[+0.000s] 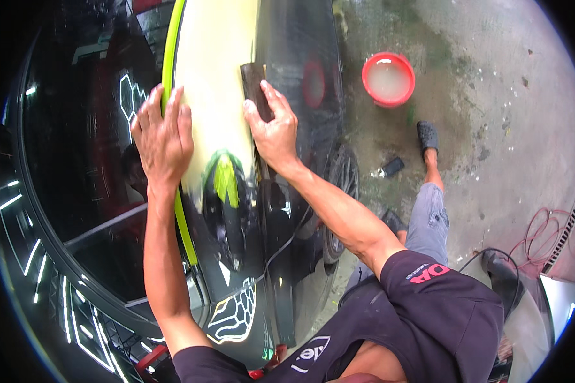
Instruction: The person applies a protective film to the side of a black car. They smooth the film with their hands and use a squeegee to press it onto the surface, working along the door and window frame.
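A pale yellow car panel (214, 76) runs up the middle, dark and wet along its right side. My right hand (273, 127) is closed around a dark brown sanding block (254, 82), which lies flat on the border between the pale and dark areas. My left hand (164, 137) has its fingers stretched out and rests by the bright green trim strip (171, 45), beside the dark glass (76, 127). Below both hands, a black side mirror with a bright green piece (225, 182) juts from the panel.
On the wet concrete floor to the right stands a red bucket (368, 89) of cloudy water. A small black object (393, 167) lies near my dark clog (428, 137). A reddish hose (533, 236) is coiled by a floor grate (565, 220). A thin dark cable (287, 246) hangs over the car's side.
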A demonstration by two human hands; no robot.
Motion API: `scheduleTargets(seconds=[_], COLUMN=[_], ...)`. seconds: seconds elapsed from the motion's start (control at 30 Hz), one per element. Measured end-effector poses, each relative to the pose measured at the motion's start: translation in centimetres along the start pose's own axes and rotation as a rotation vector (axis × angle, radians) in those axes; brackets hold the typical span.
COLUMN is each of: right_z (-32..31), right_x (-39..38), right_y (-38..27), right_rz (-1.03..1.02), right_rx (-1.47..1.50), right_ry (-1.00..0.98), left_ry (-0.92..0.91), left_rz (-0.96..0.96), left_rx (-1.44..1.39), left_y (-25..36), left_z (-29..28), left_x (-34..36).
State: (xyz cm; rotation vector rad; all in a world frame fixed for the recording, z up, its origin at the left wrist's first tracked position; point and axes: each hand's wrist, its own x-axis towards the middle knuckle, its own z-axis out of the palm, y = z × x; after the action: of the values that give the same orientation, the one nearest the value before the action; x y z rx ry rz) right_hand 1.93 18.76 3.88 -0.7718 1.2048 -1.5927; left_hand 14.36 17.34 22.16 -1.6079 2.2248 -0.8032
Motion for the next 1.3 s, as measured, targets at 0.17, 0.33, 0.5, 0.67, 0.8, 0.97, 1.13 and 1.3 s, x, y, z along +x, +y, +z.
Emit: scheduleTargets(seconds=[0.17, 0.33, 0.5, 0.67, 0.8, 0.97, 1.13, 1.3], right_z=[3.6, 7.0, 10.7, 12.6, 14.3, 13.8, 14.8, 13.5], right_x=[12.8, 25.8, 37.6, 46.6, 54.6, 50.2, 58.2, 48.5], right_y=[0.9, 3.0, 6.5, 7.6, 8.4, 10.9, 8.9, 10.5], right_rz=[0.022, 0.034, -0.088, -0.047, -0.013, -0.097, 0.014, -0.111], right_rx=[0.034, -0.003, -0.035, -0.022, -0.013, -0.055, -0.024, 0.007], right_ry=[-0.01, -0.013, 0.062, 0.083, 0.02, 0.012, -0.051, 0.044], left_ry=[-0.131, -0.239, -0.31, -0.333, -0.336, -0.362, -0.343, -0.372], left_rz=[-0.033, -0.063, -0.065, -0.051, -0.058, -0.057, -0.053, -0.058], left_rx=[-0.019, -0.066, -0.103, -0.108, -0.097, -0.096, -0.107, -0.105], left_y=[0.2, 0.1, -0.2, -0.4, -0.6, -0.6, -0.8, -0.7], left_z=[-1.1, -1.9, -2.2, -1.9, -1.6, -1.9, -1.4, -2.1], left_x=[0.1, 0.1, 0.0, 0.1, -0.4, -1.1, -0.6, -0.8])
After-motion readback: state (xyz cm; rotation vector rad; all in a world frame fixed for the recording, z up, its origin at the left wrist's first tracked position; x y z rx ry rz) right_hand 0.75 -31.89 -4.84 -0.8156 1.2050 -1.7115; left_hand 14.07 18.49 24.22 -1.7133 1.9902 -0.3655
